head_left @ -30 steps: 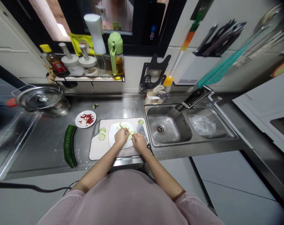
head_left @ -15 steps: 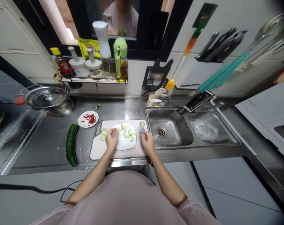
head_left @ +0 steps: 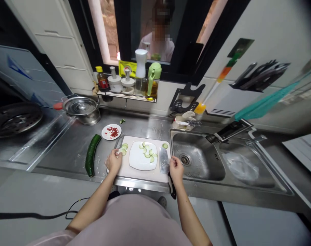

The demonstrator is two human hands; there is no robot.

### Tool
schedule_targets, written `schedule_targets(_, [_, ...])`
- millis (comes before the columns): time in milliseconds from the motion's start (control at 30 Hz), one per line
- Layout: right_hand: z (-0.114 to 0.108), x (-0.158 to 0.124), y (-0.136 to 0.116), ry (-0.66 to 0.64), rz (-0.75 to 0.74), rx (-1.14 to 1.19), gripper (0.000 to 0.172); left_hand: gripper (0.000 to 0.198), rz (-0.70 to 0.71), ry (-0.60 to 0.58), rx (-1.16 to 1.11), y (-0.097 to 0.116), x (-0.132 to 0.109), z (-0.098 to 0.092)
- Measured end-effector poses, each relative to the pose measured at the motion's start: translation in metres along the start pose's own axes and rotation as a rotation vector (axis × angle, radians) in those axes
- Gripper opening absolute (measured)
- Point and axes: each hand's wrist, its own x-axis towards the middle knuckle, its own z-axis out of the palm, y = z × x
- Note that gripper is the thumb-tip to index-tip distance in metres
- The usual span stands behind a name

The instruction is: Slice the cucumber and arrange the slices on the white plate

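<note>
- Your white plate lies on the pale cutting board, its corners rounded.
- The cut cucumber pieces sit on the plate's far half, curved and arranged in two pinwheel-like clusters.
- Your left hand is left of the plate, fingers bent at the stacked slices; you cannot tell from here whether they pinch one.
- Your right hand is right of the plate, fingers curled beside the knife; whether it grips anything, you cannot tell.
- The knife's blade lies flat just right of the plate.
- One round slice rests beyond that blade, right of the plate's far edge.
- Your whole cucumber lies well left of the plate.
</note>
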Motion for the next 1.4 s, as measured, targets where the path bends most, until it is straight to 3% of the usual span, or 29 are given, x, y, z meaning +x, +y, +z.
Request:
schedule_targets(300, [-0.002, -0.004, -0.015, 0.004, -0.014, 0.023, 0.048, 0.034, 0.007, -0.065, 0.18, -0.002, 0.006, -0.004])
schedule_targets(567, [-0.004, -0.008, -0.014, -0.003, 0.003, 0.014, 0.05, 0.032, 0.02, -0.045, 0.24, 0.002, 0.008, 0.003])
schedule_targets(733, [0.0, -0.013, -0.015, -0.038, -0.021, 0.007, 0.047, 0.022, 0.037, -0.029, 0.099, 0.007, 0.005, 0.002])
schedule_targets(867, [0.005, -0.008, -0.025, -0.075, -0.045, 0.012, 0.045, 0.02, -0.006, -0.064, -0.195, 0.02, 0.007, -0.003])
schedule_targets(967, [0.011, 0.002, -0.047, -0.116, -0.106, 0.023, 0.042, 0.029, -0.026, -0.174, -0.569, 0.042, 0.01, -0.011])
schedule_targets(1067, [0.019, 0.013, -0.085, -0.205, -0.202, 0.082, 0.034, 0.035, -0.012, -0.33, -0.845, 0.07, 0.008, -0.024])
schedule_targets(1267, [0.031, 0.023, -0.164, -0.369, -0.38, 0.187, 0.024, 0.034, 0.143, -0.516, -0.959, 0.116, -0.007, -0.051])
schedule_targets(1400, [0.037, 0.028, -0.186, -0.443, -0.405, 0.237, 0.018, 0.035, 0.215, -0.569, -0.962, 0.132, -0.014, -0.06])
